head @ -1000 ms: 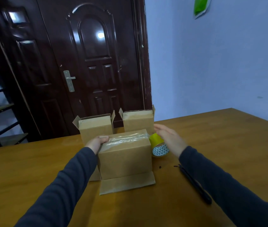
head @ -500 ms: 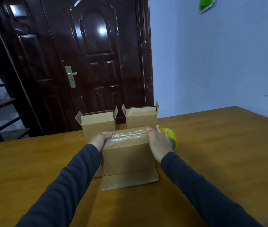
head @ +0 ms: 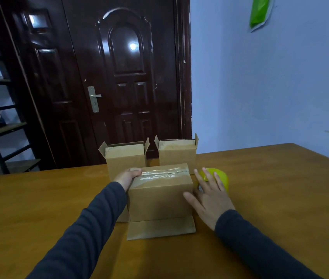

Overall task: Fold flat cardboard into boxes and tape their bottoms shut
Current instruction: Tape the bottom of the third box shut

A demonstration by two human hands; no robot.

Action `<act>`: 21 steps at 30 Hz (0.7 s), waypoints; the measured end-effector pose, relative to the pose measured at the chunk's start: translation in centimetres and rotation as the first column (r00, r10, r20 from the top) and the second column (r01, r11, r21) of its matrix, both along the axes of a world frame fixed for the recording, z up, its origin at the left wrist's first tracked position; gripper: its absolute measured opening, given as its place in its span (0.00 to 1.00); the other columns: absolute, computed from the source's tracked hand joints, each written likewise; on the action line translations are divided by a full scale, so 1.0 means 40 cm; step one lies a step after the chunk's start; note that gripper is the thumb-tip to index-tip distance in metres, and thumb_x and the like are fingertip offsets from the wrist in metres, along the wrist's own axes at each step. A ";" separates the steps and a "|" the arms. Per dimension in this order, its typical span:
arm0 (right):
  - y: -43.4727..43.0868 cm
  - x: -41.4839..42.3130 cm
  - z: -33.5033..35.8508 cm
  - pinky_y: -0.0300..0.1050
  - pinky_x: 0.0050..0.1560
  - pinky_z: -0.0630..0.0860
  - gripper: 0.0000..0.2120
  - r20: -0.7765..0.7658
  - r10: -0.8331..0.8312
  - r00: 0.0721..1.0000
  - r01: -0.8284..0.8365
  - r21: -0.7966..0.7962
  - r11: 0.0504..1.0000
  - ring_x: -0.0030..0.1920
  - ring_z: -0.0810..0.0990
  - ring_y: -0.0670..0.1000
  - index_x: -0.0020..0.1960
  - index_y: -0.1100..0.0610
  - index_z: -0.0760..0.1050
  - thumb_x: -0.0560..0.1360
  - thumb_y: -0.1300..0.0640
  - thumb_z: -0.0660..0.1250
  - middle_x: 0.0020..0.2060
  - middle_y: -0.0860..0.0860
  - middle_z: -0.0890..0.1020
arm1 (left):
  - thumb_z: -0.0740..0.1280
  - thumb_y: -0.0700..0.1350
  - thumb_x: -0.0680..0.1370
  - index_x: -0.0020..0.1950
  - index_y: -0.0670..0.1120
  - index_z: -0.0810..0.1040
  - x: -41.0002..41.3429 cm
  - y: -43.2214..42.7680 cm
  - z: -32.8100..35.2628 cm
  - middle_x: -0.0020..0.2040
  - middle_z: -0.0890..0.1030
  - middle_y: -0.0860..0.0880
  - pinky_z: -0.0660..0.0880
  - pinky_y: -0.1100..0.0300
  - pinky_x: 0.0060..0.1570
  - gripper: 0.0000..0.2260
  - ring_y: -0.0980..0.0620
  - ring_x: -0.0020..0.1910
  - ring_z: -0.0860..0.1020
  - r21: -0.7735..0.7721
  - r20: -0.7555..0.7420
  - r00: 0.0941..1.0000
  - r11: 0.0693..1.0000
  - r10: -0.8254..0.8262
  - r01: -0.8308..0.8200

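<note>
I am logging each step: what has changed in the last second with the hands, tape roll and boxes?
The right hand let go of the tape roll, which now rests on the table right of the taped box, and moved to the box's right side, fingers spread. The left hand still grips the box's left top edge; the two open boxes behind stayed put.

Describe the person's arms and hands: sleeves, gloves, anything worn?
The left sleeve and right sleeve are long, plain dark grey-blue fabric, ending at the wrists. The left hand and right hand are bare: no gloves, ring or watch visible.
</note>
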State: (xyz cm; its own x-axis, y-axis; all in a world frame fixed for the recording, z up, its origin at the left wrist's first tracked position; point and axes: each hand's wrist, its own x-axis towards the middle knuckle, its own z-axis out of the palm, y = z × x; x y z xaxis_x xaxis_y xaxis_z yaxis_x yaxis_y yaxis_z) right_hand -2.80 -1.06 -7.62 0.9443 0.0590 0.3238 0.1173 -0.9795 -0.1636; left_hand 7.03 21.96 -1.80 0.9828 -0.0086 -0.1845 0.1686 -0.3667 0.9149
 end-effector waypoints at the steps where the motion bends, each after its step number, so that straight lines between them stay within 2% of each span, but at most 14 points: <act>1: -0.016 0.000 -0.003 0.50 0.74 0.35 0.44 0.010 -0.006 1.000 0.006 0.044 0.999 0.77 0.39 0.48 0.72 0.45 0.65 0.71 0.30 0.26 0.78 0.46 0.46 | 0.63 0.49 0.80 0.68 0.39 0.70 -0.001 0.000 0.001 0.56 0.77 0.38 0.70 0.50 0.63 0.20 0.40 0.57 0.75 0.017 0.007 1.000 1.000 -0.003 0.003; 2: -0.033 0.003 -0.002 0.50 0.75 0.39 0.42 0.030 -0.033 0.999 0.030 0.112 0.993 0.77 0.44 0.47 0.72 0.44 0.64 0.71 0.29 0.28 0.78 0.46 0.50 | 0.63 0.48 0.80 0.68 0.38 0.70 0.000 0.000 0.001 0.55 0.77 0.40 0.70 0.51 0.62 0.20 0.41 0.55 0.75 0.021 0.016 1.000 1.000 -0.006 0.006; 4: -0.072 0.011 0.014 0.51 0.74 0.50 0.31 0.070 -0.115 0.991 0.102 0.167 0.981 0.76 0.53 0.48 0.73 0.43 0.61 0.75 0.31 0.42 0.76 0.44 0.56 | 0.63 0.48 0.80 0.67 0.37 0.70 -0.002 -0.002 0.003 0.53 0.77 0.40 0.70 0.51 0.62 0.20 0.41 0.54 0.75 0.016 0.016 1.000 1.000 -0.006 0.005; 5: -0.098 0.020 0.023 0.52 0.73 0.54 0.27 0.065 -0.162 0.985 0.153 0.128 0.980 0.75 0.55 0.49 0.74 0.43 0.59 0.77 0.36 0.52 0.76 0.44 0.58 | 0.63 0.48 0.80 0.68 0.37 0.70 -0.003 -0.004 0.004 0.55 0.77 0.39 0.70 0.51 0.62 0.21 0.41 0.55 0.76 0.021 0.012 1.000 1.000 -0.007 0.007; 7: -0.151 0.036 0.040 0.51 0.71 0.60 0.29 0.019 -0.231 0.973 0.230 0.055 0.972 0.73 0.58 0.52 0.75 0.44 0.58 0.76 0.50 0.63 0.74 0.46 0.62 | 0.62 0.48 0.80 0.68 0.36 0.69 -0.007 -0.006 0.008 0.60 0.76 0.37 0.70 0.55 0.59 0.21 0.42 0.54 0.75 0.038 0.003 1.000 0.999 -0.001 0.001; 9: -0.195 0.047 0.054 0.48 0.68 0.65 0.29 0.002 -0.284 0.959 0.284 0.037 0.958 0.68 0.62 0.53 0.73 0.47 0.62 0.74 0.60 0.64 0.70 0.47 0.69 | 0.62 0.48 0.80 0.68 0.36 0.69 -0.009 -0.007 0.010 0.61 0.76 0.36 0.70 0.53 0.62 0.21 0.40 0.57 0.76 0.020 -0.005 1.000 1.000 0.007 -0.007; 10: -0.210 0.051 0.060 0.48 0.66 0.67 0.27 0.006 -0.309 0.951 0.309 0.046 0.950 0.66 0.64 0.54 0.72 0.48 0.65 0.75 0.61 0.63 0.67 0.48 0.71 | 0.63 0.49 0.80 0.68 0.36 0.69 -0.009 -0.007 0.011 0.61 0.76 0.36 0.69 0.50 0.65 0.21 0.39 0.59 0.75 0.006 -0.010 1.000 1.000 0.012 -0.012; 13: -0.250 0.056 0.078 0.48 0.52 0.76 0.18 -0.036 -0.422 0.906 0.423 0.072 0.903 0.56 0.74 0.55 0.66 0.50 0.73 0.77 0.53 0.62 0.56 0.51 0.79 | 0.62 0.49 0.80 0.68 0.36 0.69 -0.006 -0.007 0.011 0.61 0.76 0.36 0.68 0.50 0.65 0.22 0.39 0.59 0.75 0.007 -0.016 1.000 1.000 0.011 -0.011; 15: -0.279 0.049 0.094 0.45 0.42 0.77 0.16 -0.151 -0.496 0.855 0.512 0.090 0.854 0.46 0.79 0.54 0.61 0.53 0.76 0.76 0.49 0.63 0.46 0.52 0.81 | 0.61 0.49 0.80 0.68 0.36 0.69 -0.008 -0.010 0.015 0.62 0.76 0.36 0.69 0.54 0.62 0.21 0.42 0.55 0.75 0.012 -0.011 1.000 1.000 0.007 -0.007; 16: -0.294 0.044 0.100 0.45 0.41 0.78 0.16 -0.221 -0.517 0.827 0.544 0.084 0.835 0.44 0.80 0.54 0.60 0.55 0.77 0.76 0.49 0.64 0.44 0.53 0.81 | 0.62 0.48 0.80 0.68 0.36 0.69 -0.008 -0.011 0.017 0.62 0.76 0.36 0.70 0.54 0.61 0.21 0.43 0.54 0.75 -0.003 -0.013 1.000 1.000 0.005 -0.005; 19: -0.345 0.032 0.102 0.46 0.46 0.79 0.17 -0.401 -0.514 0.758 0.598 0.114 0.794 0.47 0.80 0.56 0.60 0.61 0.78 0.76 0.51 0.66 0.47 0.56 0.81 | 0.63 0.48 0.80 0.66 0.36 0.70 -0.003 -0.006 0.011 0.61 0.76 0.36 0.69 0.49 0.65 0.20 0.41 0.55 0.76 -0.048 -0.024 1.000 0.999 0.003 -0.004; 21: -0.363 0.018 0.088 0.44 0.39 0.78 0.17 -0.486 -0.482 0.728 0.622 0.174 0.764 0.46 0.81 0.56 0.62 0.63 0.76 0.76 0.55 0.67 0.48 0.57 0.80 | 0.64 0.48 0.79 0.66 0.36 0.70 -0.003 -0.003 0.006 0.60 0.77 0.35 0.69 0.47 0.65 0.20 0.39 0.58 0.76 -0.065 -0.034 0.999 0.998 0.003 -0.005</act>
